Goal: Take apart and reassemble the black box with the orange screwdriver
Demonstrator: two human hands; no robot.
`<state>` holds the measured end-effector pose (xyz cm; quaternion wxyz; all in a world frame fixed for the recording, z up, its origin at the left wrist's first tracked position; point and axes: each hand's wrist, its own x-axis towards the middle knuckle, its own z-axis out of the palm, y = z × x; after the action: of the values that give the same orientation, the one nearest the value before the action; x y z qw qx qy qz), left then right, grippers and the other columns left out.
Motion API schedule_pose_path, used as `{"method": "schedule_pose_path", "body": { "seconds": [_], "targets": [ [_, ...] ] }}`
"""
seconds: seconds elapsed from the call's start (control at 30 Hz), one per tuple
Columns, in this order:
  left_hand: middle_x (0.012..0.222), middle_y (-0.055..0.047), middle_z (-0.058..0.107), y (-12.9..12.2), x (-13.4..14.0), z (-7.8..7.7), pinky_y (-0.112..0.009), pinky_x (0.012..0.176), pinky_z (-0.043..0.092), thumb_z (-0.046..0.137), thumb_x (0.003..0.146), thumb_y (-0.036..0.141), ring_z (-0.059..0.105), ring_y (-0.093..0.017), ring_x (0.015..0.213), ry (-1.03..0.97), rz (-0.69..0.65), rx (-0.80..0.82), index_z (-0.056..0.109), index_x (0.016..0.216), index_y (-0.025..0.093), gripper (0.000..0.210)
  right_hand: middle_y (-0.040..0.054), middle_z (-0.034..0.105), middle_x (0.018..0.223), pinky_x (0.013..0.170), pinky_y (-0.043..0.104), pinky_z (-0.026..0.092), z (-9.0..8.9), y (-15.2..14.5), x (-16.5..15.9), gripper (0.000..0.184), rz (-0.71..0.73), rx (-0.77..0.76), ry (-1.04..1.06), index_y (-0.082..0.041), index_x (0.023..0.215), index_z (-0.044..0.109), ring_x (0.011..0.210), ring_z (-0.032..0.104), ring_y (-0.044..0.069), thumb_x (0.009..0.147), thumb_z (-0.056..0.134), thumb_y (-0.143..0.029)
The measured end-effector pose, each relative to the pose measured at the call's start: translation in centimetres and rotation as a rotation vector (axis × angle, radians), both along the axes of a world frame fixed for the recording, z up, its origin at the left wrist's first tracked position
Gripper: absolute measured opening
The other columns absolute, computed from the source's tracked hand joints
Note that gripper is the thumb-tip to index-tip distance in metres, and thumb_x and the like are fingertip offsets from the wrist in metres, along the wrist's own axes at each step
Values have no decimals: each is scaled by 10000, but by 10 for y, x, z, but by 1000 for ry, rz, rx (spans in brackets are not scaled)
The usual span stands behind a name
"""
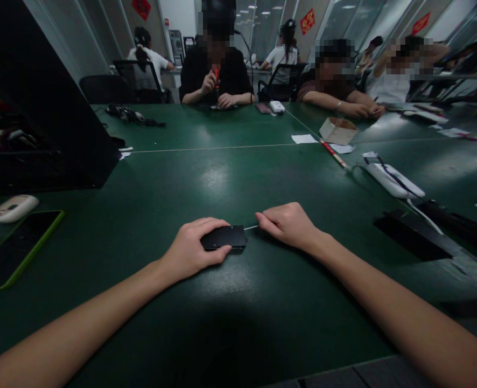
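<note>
On the green table lies a small black rectangular box (232, 238), flat, with small dots that look like screws on its top. My left hand (192, 242) grips the box from the left, fingers over the far side and thumb along the near side. Closed in a fist just to its right, my right hand (289, 223) holds a thin metal rod (252, 227). The rod's tip reaches the right end of the box; whether it touches or enters I cannot tell. Any handle on the rod is hidden inside my fist.
A green-edged phone (20, 250) and a white mouse-shaped object (14, 208) lie left, below a large black case (40, 108). At right are a white power strip (395, 180), a black flat piece (416, 234) and an open cardboard box (338, 131). A co-worker (218, 70) sits opposite.
</note>
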<state>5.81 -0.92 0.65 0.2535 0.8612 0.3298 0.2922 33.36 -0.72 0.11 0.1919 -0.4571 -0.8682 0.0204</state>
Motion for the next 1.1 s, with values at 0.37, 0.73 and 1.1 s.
{"method": "schedule_pose_path", "body": {
  "seconds": [0.37,0.73,1.1],
  "targets": [
    [1117,-94,756,0,0,2,-406,979,551,710,851,332,710,-260,1020,5,-20,13,708,1141,189,323,54,625,614,614,298,276,0,2,-18,580,-30,182,-28,-164,633,649,586,499,136,1064,360,-425],
    [1163,-100,750,0,-4,1,-390,976,555,726,865,343,711,-258,1055,0,-36,32,699,1192,192,360,69,652,754,687,295,311,-3,6,-18,538,36,160,-68,-151,800,698,691,519,147,1068,375,-488],
    [1148,-85,771,3,-29,1,-389,944,572,768,845,428,727,-262,1038,21,54,-100,738,1191,213,409,67,694,844,608,263,303,-1,1,-25,525,50,116,-44,-153,885,713,712,596,127,1073,366,-499]
  ]
}}
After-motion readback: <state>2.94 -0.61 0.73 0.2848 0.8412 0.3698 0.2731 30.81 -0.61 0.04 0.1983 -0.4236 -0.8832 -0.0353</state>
